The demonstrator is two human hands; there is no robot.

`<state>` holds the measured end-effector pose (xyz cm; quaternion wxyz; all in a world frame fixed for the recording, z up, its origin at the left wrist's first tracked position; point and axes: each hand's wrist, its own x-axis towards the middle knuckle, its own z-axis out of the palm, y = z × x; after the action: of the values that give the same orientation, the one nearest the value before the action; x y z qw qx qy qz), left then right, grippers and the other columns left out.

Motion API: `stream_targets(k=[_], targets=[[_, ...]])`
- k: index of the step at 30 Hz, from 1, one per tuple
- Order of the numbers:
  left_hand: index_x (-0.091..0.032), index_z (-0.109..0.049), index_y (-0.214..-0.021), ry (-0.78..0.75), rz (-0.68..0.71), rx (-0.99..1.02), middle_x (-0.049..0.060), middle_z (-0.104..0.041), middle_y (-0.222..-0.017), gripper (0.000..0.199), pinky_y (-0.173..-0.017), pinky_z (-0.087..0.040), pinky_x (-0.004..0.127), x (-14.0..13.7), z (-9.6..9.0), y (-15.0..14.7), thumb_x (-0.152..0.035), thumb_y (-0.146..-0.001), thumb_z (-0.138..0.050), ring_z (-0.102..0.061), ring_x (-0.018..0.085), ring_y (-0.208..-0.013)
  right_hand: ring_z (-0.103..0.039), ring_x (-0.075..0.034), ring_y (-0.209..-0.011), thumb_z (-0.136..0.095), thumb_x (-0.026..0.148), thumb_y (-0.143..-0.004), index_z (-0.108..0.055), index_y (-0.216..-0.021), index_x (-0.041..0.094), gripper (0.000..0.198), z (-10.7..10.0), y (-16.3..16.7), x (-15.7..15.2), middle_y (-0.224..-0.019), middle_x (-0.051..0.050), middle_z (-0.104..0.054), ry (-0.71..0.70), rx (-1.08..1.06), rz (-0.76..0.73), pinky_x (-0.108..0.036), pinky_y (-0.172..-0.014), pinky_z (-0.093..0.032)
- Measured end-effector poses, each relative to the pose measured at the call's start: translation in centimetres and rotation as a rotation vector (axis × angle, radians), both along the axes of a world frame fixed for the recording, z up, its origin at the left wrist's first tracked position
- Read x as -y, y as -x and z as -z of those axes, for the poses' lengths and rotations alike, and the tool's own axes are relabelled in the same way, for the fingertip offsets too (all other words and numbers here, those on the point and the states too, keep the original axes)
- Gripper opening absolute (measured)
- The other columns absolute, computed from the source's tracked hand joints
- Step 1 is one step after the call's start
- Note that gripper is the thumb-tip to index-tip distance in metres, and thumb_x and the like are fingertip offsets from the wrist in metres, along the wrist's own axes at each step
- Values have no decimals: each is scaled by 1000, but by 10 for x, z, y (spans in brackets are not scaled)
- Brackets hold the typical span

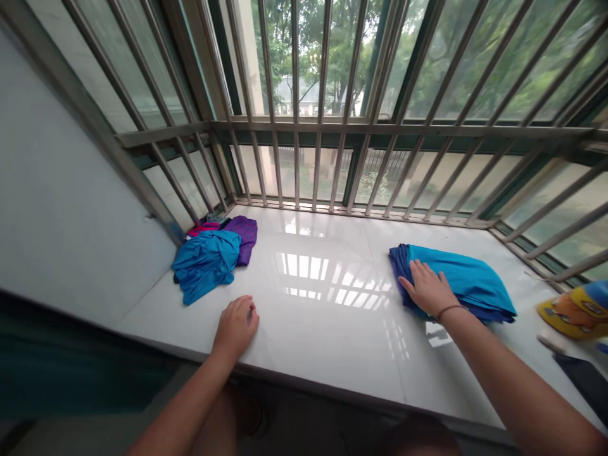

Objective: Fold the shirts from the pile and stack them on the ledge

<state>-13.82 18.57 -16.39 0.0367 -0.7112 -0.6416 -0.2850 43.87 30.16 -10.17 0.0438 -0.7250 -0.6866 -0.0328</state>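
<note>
My right hand (427, 288) lies flat with its fingers stretched over the near left end of a folded stack of clothes (465, 278), bright blue on top with dark blue layers under it. It presses on the cloth without gripping it. On the white ledge near its front edge rests my left hand (236, 329), fingers loosely curled in, with only a dark gap showing between thumb and forefinger. Beyond it, at the left, sits a crumpled blue garment (206, 263), partly over a purple garment (243, 237) and a pink cloth (204, 229).
The glossy white ledge (323, 342) runs below a window with metal bars (327, 133). A white wall (71, 190) closes the left side. At the right edge stand a yellow and blue printed container (577, 310) and a dark flat object (582, 380), possibly a phone.
</note>
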Motion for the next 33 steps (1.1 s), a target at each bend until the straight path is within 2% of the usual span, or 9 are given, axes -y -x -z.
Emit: stream_targets(k=[4,7,9,12,18,22,28,30,33], targets=[[-23,-64,-99,41,-33,30,13,-76,-124,12,-101,-55,48,1,-5,-4,-17,-94,-56,-70,32,-116,-34,-43,-166,-34,59,-109,-53,-163,12,74,51,41,73,-175,-22,-44,-104,-31,-117,-71,-129,-33],[-23,-65,-100,67,-43,35,14,-76,-125,13,-103,-54,47,1,-7,-6,-16,-94,-56,-70,32,-117,-42,-42,-162,-36,56,-109,-54,-164,17,70,84,81,141,-174,-19,-47,-56,-135,-228,-69,-125,-41],[-23,-65,-101,80,-41,34,14,-76,-125,14,-103,-53,47,2,-8,-6,-16,-94,-56,-69,32,-118,-43,-42,-162,-43,56,-107,-57,-163,25,66,96,105,174,-173,-15,-48,-57,-178,-229,-70,-127,-38],[-22,-66,-101,83,-31,28,14,-76,-124,14,-102,-53,47,2,-10,-6,-16,-95,-55,-69,33,-118,-47,-39,-160,-45,54,-107,-63,-158,29,59,91,128,194,-171,-11,-52,-73,-220,-167,-67,-130,-35],[-21,-66,-101,61,-26,-20,15,-74,-123,14,-103,-54,46,4,-8,-4,-19,-97,-53,-69,33,-118,-49,-35,-158,-43,40,-108,-67,-153,24,53,59,141,190,-168,-11,-57,-68,-262,-104,-60,-130,-36],[-16,-70,-110,19,-84,-55,23,-67,-140,22,-112,-52,51,7,-4,-1,-24,-97,-55,-62,39,-134,-47,-34,-160,-44,33,-107,-64,-156,20,54,48,148,194,-170,-12,-54,-32,-245,-81,-58,-132,-33],[-17,-74,-127,49,79,-258,22,-49,-169,36,-134,-27,59,-10,-16,30,-27,-97,-56,-36,40,-163,-44,-33,-161,-47,32,-106,-62,-157,20,54,39,151,197,-171,-13,-52,-9,-223,-94,-55,-133,-29],[-15,-73,-133,113,-55,-247,25,-42,-174,43,-132,-25,64,-21,-22,50,-32,-98,-57,-30,45,-165,-45,-33,-160,-48,32,-105,-63,-156,21,54,38,151,196,-171,-13,-53,-13,-221,-87,-55,-132,-29],[-11,-70,-144,271,-285,-112,30,-41,-173,57,-126,-29,73,-32,-23,75,-45,-101,-54,-33,53,-161,-44,-34,-161,-48,33,-106,-62,-157,19,55,38,150,196,-172,-14,-51,2,-217,-82,-55,-133,-27]])
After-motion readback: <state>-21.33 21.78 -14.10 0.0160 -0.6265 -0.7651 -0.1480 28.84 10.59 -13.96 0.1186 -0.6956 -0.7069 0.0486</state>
